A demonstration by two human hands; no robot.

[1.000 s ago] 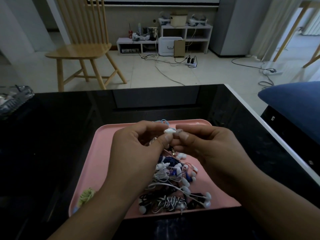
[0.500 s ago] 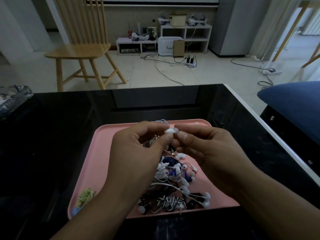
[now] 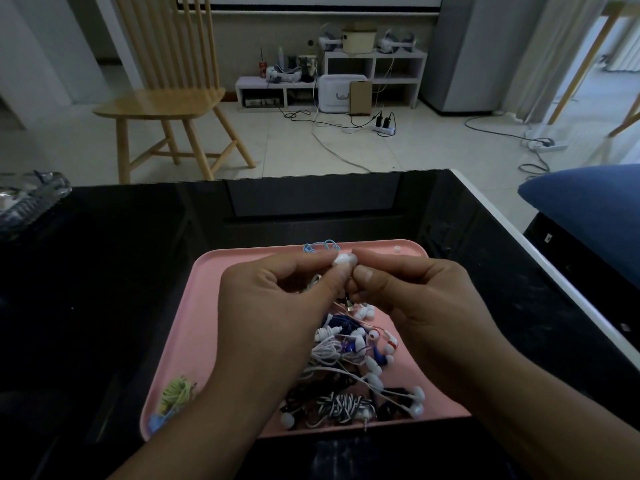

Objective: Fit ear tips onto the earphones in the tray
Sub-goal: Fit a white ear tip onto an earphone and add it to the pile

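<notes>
Both hands, left hand (image 3: 277, 306) and right hand (image 3: 419, 306), are pinching a white earphone (image 3: 344, 260) with fingers clamped, above the pink tray (image 3: 207, 306). The tip could be slipping off and bouncing into the tangled pile (image 3: 349, 368).

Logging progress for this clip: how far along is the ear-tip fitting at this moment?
Done: several white buds in the tangled pile appear tipped, though I cannot confirm each. In hand: the left hand and right hand pinch one white earbud between their fingertips above the pink tray; whether its tip is seated is hidden. Left: a loose tip lies at the tray's far corner.
</notes>
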